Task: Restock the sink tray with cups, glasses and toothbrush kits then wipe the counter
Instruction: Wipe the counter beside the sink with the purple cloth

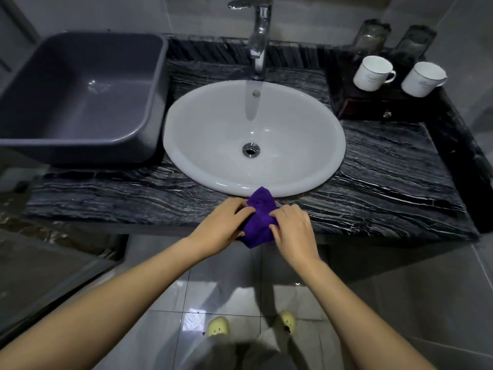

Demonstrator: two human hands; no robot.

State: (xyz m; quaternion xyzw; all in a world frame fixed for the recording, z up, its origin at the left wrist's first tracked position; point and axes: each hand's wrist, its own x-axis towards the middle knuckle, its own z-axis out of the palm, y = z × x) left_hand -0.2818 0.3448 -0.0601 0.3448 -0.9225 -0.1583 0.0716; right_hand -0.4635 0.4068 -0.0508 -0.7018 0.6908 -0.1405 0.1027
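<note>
A purple cloth [259, 218] sits bunched at the front edge of the black marble counter [386, 188], just below the white sink [253, 137]. My left hand [222, 224] grips its left side and my right hand [292, 231] grips its right side. At the back right a dark tray [373, 108] holds two white cups [373, 73] [422, 79] lying tilted on their sides. Behind them stand two clear glasses [372, 37] [416, 42]. I see no toothbrush kits.
A grey plastic basin [80, 97] stands on the counter's left end, empty. A chrome tap [257, 36] rises behind the sink. Tiled floor and my yellow slippers [218, 325] show below the counter edge.
</note>
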